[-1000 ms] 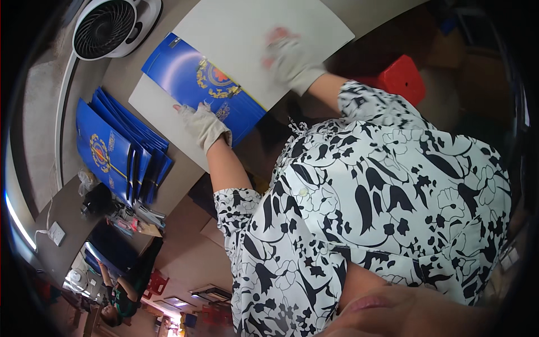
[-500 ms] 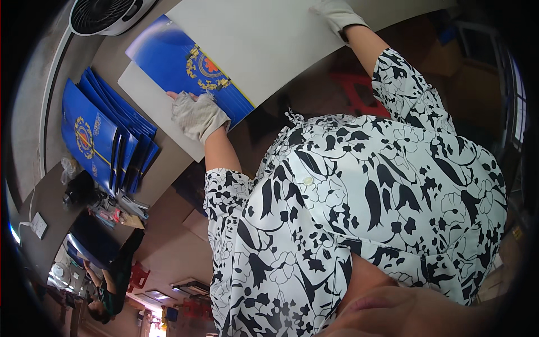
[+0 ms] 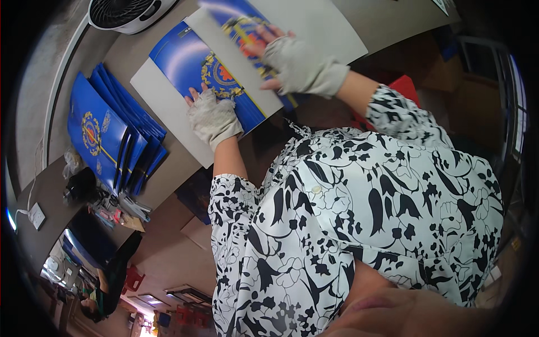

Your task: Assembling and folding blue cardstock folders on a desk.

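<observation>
The right blue panel (image 3: pixel 238 33), long axis sloping down rightward, lies beneath the nearer right hand (image 3: pixel 303 64), fingers extended, grip indeterminable; the left hand (image 3: pixel 214 117), fingers outstretched, rests, grasping nothing, on the left blue panel (image 3: pixel 193 62).

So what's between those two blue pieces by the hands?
In the head view, a white strip lies between the left blue piece and the right blue piece, which is blurred.

Small paper-goods workshop, indicated by a grey worktable (image 3: pixel 387 25) carrying glossy blue printed sheets (image 3: pixel 182 56) and a fanned stack of blue folders (image 3: pixel 92 123), a white fan with round black grille (image 3: pixel 126 11), a red plastic stool (image 3: pixel 407 89), and a dark-clothed co-worker (image 3: pixel 115 281) in the background.
</observation>
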{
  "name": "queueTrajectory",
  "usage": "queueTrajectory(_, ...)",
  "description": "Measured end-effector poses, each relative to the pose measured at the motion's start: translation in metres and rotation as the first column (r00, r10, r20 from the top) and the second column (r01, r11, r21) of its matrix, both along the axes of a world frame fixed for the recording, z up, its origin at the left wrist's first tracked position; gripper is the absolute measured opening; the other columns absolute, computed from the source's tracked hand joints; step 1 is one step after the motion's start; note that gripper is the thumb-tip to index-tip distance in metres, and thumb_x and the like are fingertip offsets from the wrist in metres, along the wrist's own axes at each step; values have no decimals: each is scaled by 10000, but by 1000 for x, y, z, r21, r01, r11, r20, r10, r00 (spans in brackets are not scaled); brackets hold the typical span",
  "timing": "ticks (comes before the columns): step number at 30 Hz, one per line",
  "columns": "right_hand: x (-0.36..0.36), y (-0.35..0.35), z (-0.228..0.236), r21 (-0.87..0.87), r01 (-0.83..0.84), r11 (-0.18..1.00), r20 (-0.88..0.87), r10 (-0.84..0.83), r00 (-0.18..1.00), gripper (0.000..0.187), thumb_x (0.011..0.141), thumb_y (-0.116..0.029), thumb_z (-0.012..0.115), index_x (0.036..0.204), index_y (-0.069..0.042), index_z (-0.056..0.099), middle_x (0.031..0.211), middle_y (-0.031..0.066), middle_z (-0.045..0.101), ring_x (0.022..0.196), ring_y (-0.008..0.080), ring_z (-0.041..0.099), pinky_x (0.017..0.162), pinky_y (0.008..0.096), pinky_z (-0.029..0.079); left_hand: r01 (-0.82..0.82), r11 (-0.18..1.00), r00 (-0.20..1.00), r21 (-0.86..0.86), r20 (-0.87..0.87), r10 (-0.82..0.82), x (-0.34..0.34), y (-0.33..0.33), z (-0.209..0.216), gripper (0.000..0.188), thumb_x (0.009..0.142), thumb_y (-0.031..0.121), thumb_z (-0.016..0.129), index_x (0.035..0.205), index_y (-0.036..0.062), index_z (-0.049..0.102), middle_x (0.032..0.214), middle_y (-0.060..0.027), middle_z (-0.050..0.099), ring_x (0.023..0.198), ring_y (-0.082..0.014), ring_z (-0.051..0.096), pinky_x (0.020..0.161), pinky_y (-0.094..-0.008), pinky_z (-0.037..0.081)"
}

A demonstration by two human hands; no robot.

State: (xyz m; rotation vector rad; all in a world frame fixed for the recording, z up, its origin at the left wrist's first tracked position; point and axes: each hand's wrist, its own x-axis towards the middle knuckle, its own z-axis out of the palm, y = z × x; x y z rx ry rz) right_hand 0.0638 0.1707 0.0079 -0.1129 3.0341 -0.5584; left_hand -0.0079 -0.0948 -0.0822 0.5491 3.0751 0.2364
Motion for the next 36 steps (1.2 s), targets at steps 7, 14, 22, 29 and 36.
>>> queueTrajectory(7,-10,-35,-24,146,-24,989,8,23,1000,748,869,-617,692,1503,-242,556,1662,121,379,1551,352,310,1228,593,258,-30,999,999,41,-35,32,5,10,9,622,840,228,646,1450,115,607,1548,-227,510,1498,-426,387,1232,-497,312)
queueTrajectory(14,-17,-18,-36,127,-111,986,10,111,994,801,819,-631,733,1502,-250,559,1665,63,387,1557,313,304,1228,617,240,16,999,993,35,-118,-12,5,12,4,606,845,197,652,1437,78,605,1488,-255,557,1427,-442,476,1214,-490,356)
queueTrajectory(22,-20,-20,-27,150,-130,980,90,117,989,843,785,-668,745,1500,-259,567,1653,50,408,1572,288,271,1192,717,190,86,993,985,75,-154,-74,1,11,3,556,852,200,637,1380,27,634,1435,-244,603,1426,-392,491,1239,-488,320)
queueTrajectory(29,-19,-23,-24,192,-182,964,120,161,980,825,826,-691,689,1512,-254,554,1668,58,379,1572,277,267,1200,706,179,45,997,993,62,-114,-38,2,11,3,575,869,234,624,1412,45,618,1494,-227,560,1477,-396,427,1256,-493,281)
queueTrajectory(36,-19,-22,-25,227,-214,950,164,180,970,853,830,-747,636,1535,-279,523,1682,53,352,1580,271,244,1193,720,156,26,998,996,60,-87,-20,-1,10,-2,582,883,242,623,1444,86,605,1523,-225,535,1487,-423,401,1249,-500,286)
